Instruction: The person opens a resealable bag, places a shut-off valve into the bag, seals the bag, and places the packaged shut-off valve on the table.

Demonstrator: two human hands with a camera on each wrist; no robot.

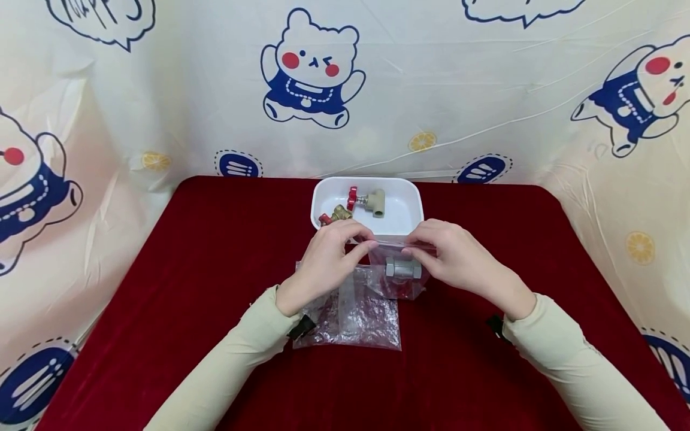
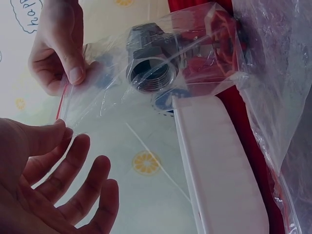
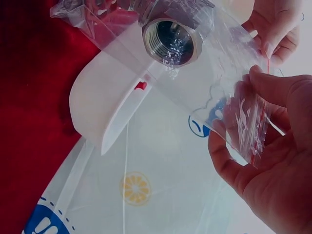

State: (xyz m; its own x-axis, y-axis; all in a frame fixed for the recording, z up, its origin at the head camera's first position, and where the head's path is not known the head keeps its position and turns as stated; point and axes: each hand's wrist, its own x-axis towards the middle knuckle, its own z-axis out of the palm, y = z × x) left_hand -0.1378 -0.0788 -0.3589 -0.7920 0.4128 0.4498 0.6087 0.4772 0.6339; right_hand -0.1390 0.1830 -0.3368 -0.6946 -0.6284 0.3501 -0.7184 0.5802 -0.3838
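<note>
Red cloth (image 1: 205, 299) spreading before cartoon-printed backdrop (image 1: 404, 78). Left hand (image 1: 333, 254) pinching clear bag (image 1: 379, 263) at left of its mouth; white tray (image 1: 401, 209) standing just beyond; grey valve (image 1: 403, 268) hanging inside bag, below fingertips, long axis running left to right, nearer right hand (image 1: 458, 254), also pinching bag's mouth.

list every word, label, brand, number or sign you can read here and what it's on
"happy": bubble on backdrop, partly cut off in head view.
Blue badges: white marks, no letters I can read.
Loose valves: too small to tell.
Bagged valve, held bag: nothing readable.
</note>
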